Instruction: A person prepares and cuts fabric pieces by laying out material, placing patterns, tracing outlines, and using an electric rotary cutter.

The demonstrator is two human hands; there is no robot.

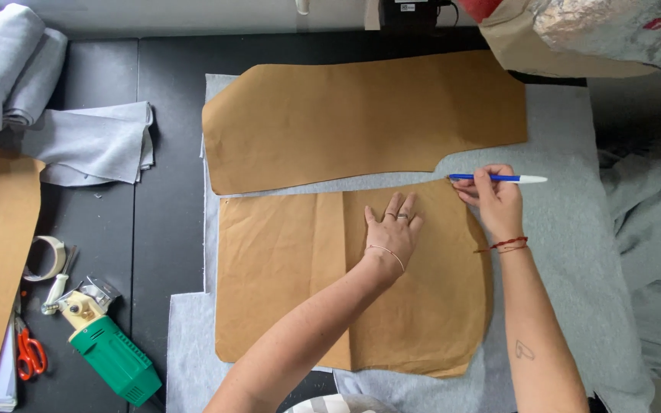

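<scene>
Right grip pinches a blue pen at the brown paper pattern edge; left grip lies spread flat on it.

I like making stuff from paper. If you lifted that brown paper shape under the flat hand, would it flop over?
Probably it bends but doesn't droop like cloth: the brown paper piece lies flat with crisp edges and a fold line. It looks thin, so likely light. It may slide easily on the grey fabric, which may be why the left hand presses it down.

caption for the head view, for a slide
Left hand flat on a brown paper pattern over grey fabric, right hand holding a blue pen at its edge.
</scene>
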